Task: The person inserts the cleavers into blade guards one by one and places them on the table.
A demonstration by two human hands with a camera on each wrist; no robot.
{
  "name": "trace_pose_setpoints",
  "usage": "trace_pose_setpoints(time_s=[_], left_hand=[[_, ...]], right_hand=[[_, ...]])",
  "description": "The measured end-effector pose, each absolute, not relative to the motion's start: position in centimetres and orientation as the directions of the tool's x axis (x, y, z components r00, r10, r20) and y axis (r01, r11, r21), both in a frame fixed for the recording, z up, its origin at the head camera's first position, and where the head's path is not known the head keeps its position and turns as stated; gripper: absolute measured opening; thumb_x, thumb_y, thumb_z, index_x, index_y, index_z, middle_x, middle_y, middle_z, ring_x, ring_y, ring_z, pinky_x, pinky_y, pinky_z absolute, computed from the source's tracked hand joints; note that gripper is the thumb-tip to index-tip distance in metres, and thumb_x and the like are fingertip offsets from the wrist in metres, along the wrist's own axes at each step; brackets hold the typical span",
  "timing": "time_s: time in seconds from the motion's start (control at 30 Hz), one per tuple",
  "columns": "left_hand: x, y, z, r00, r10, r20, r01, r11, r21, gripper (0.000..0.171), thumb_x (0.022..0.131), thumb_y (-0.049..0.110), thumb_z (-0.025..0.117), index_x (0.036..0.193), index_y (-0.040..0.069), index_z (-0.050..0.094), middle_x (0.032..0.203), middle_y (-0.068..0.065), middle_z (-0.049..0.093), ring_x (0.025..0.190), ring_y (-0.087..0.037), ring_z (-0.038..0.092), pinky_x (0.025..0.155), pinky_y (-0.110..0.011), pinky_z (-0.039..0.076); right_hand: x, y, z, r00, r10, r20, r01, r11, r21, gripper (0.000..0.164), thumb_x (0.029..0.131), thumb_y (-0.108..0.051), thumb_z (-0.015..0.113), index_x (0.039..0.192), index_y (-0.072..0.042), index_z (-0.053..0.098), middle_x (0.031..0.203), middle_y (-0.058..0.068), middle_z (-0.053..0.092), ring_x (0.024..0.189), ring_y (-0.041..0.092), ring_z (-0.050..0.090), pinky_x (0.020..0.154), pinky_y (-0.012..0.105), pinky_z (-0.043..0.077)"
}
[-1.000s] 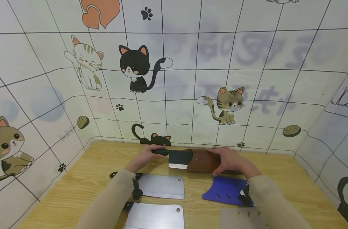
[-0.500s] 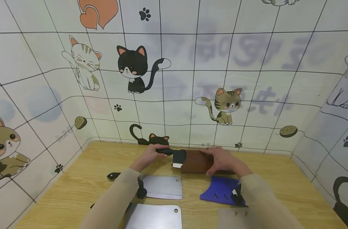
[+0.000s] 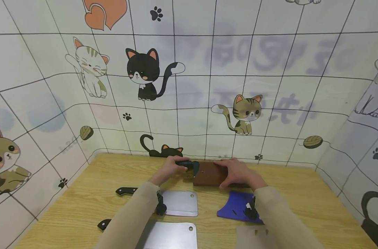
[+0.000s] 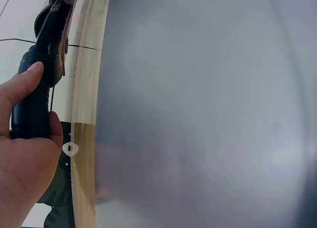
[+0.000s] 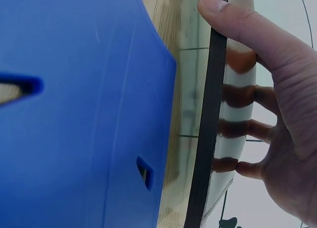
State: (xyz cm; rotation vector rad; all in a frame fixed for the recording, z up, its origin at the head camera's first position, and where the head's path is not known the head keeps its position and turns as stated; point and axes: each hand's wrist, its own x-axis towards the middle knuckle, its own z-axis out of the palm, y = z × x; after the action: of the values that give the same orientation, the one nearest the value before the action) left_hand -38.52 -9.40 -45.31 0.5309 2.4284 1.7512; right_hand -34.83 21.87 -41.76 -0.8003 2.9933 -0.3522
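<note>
At the back of the table, my left hand (image 3: 170, 168) grips the black handle (image 3: 185, 164) of a cleaver. Most of its dark blade is hidden inside a brown sheath (image 3: 207, 174); only a short strip by the handle shows. My right hand (image 3: 238, 173) holds the sheath from its right side, thumb at the near edge and fingers over the top. In the left wrist view, thumb and fingers wrap the cleaver's handle (image 4: 30, 109). The right wrist view shows a dark edge (image 5: 205, 129) with a glossy face under the fingertips of my right hand (image 5: 287, 114).
Two silver cleavers (image 3: 181, 203) lie in front on the left, their black handles (image 3: 126, 191) partly behind my left sleeve. A blue slotted plastic piece (image 3: 233, 207) and a greyish slotted sheet (image 3: 250, 237) lie at right. Patterned walls (image 3: 195, 86) stand behind and beside the table.
The left hand has moved right with the cleaver, so its blade has slid deeper into the sheath. The right hand and sheath have shifted slightly left.
</note>
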Motion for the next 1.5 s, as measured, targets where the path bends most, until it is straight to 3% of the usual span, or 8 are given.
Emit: trace_pose_setpoints(time_s=[0.13, 0.33, 0.53, 0.73, 1.0, 1.3, 1.5], left_hand=[[-38.7, -9.1, -45.2, -0.937, 0.322, 0.136, 0.240, 0.308, 0.921, 0.044, 0.083, -0.006, 0.079, 0.126, 0.001, 0.072, 0.124, -0.018, 0.066, 0.109, -0.026, 0.061, 0.090, -0.031, 0.050], [-39.1, -9.2, -45.2, -0.936, 0.327, 0.129, 0.238, 0.317, 0.918, 0.045, 0.083, -0.005, 0.079, 0.128, 0.001, 0.071, 0.120, -0.017, 0.064, 0.108, -0.026, 0.060, 0.089, -0.031, 0.049], [-39.2, -9.3, -45.4, -0.936, 0.333, 0.110, 0.222, 0.320, 0.921, 0.047, 0.084, -0.005, 0.079, 0.130, 0.001, 0.070, 0.124, -0.019, 0.063, 0.110, -0.029, 0.060, 0.091, -0.034, 0.049], [-39.2, -9.2, -45.2, -0.936, 0.334, 0.116, 0.231, 0.330, 0.915, 0.046, 0.084, -0.005, 0.078, 0.128, 0.002, 0.071, 0.126, -0.018, 0.065, 0.111, -0.030, 0.061, 0.094, -0.039, 0.049], [-39.6, -9.2, -45.6, -0.939, 0.330, 0.101, 0.227, 0.372, 0.900, 0.044, 0.085, -0.007, 0.077, 0.128, 0.003, 0.072, 0.127, -0.019, 0.066, 0.115, -0.032, 0.061, 0.099, -0.043, 0.048], [-39.7, -8.9, -45.6, -0.940, 0.328, 0.090, 0.247, 0.476, 0.844, 0.044, 0.086, -0.007, 0.076, 0.129, 0.002, 0.071, 0.129, -0.019, 0.066, 0.118, -0.034, 0.060, 0.099, -0.043, 0.046], [-39.3, -9.7, -45.1, -0.935, 0.319, 0.154, 0.316, 0.555, 0.770, 0.046, 0.085, -0.001, 0.080, 0.130, 0.004, 0.071, 0.135, -0.020, 0.062, 0.124, -0.038, 0.056, 0.101, -0.049, 0.046]], right_hand=[[-35.0, 21.7, -42.0, -0.879, -0.476, 0.034, -0.470, 0.851, -0.234, 0.107, 0.058, -0.052, 0.095, 0.152, -0.021, 0.053, 0.147, 0.012, 0.055, 0.120, 0.043, 0.052, 0.087, 0.060, 0.048], [-35.6, 21.0, -42.2, -0.862, -0.506, 0.025, -0.494, 0.828, -0.265, 0.108, 0.061, -0.051, 0.094, 0.154, -0.018, 0.049, 0.150, 0.017, 0.052, 0.130, 0.051, 0.047, 0.103, 0.065, 0.039], [-35.8, 20.9, -42.4, -0.877, -0.481, 0.004, -0.468, 0.850, -0.242, 0.110, 0.060, -0.053, 0.094, 0.155, -0.020, 0.049, 0.151, 0.017, 0.051, 0.129, 0.051, 0.047, 0.092, 0.065, 0.045], [-36.0, 21.0, -42.7, -0.868, -0.496, 0.031, -0.489, 0.842, -0.228, 0.110, 0.060, -0.054, 0.094, 0.154, -0.018, 0.049, 0.150, 0.017, 0.052, 0.128, 0.051, 0.049, 0.094, 0.065, 0.044], [-36.0, 20.6, -43.0, -0.863, -0.503, 0.046, -0.500, 0.837, -0.221, 0.107, 0.061, -0.053, 0.094, 0.153, -0.019, 0.052, 0.145, 0.013, 0.057, 0.119, 0.039, 0.058, 0.089, 0.058, 0.049], [-36.2, 20.3, -43.4, -0.884, -0.468, 0.012, -0.454, 0.850, -0.267, 0.110, 0.061, -0.053, 0.094, 0.154, -0.016, 0.048, 0.149, 0.014, 0.053, 0.130, 0.043, 0.050, 0.099, 0.069, 0.036], [-35.7, 21.8, -43.5, -0.884, -0.464, 0.058, -0.459, 0.837, -0.299, 0.117, 0.062, -0.055, 0.093, 0.156, -0.008, 0.043, 0.150, 0.020, 0.051, 0.133, 0.048, 0.046, 0.104, 0.066, 0.037]])
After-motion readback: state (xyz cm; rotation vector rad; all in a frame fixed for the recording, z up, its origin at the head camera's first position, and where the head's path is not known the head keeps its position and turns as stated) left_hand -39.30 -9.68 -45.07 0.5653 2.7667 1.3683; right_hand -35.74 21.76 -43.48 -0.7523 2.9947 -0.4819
